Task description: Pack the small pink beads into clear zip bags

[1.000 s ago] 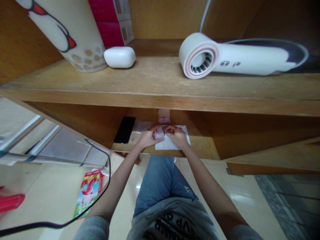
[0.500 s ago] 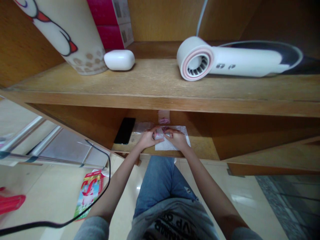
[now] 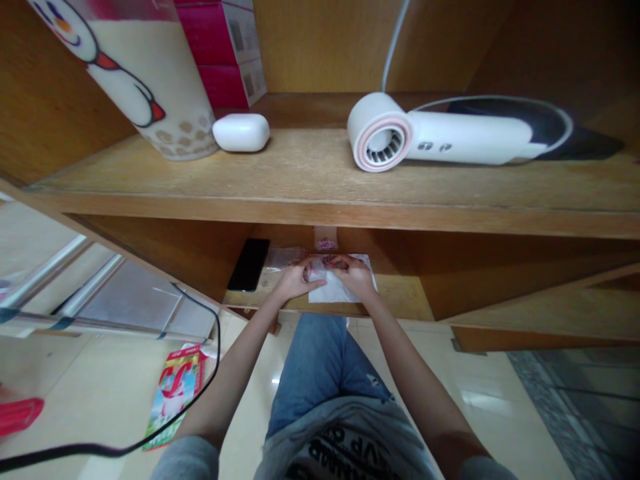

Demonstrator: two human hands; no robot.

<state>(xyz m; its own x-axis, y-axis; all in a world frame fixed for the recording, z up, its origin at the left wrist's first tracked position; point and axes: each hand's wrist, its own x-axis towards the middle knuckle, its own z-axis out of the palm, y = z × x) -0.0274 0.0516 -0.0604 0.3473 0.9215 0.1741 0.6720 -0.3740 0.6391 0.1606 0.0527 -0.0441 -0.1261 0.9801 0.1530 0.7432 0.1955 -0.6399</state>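
Note:
My left hand is closed, its fingers and thumb curled on a small clear plastic bag above a white paper sheet. Close beside it, my right hand pinches with its fingertips near some small reddish-pink bits. Whatever sits between those fingertips is too small to make out. Just behind the sheet, a clear packet with pink bits rests against the back of the lower compartment. A flat piece of clear plastic lies left of the paper.
A black phone lies at the compartment's left. On the shelf above my hands stand a patterned cup, pink boxes, a white case and a white handheld fan. A black cable crosses the lower left.
The view has tilted slightly, so the shelf items appear a little lower. Both hands stay over the paper, with only slight finger movement at the right hand.

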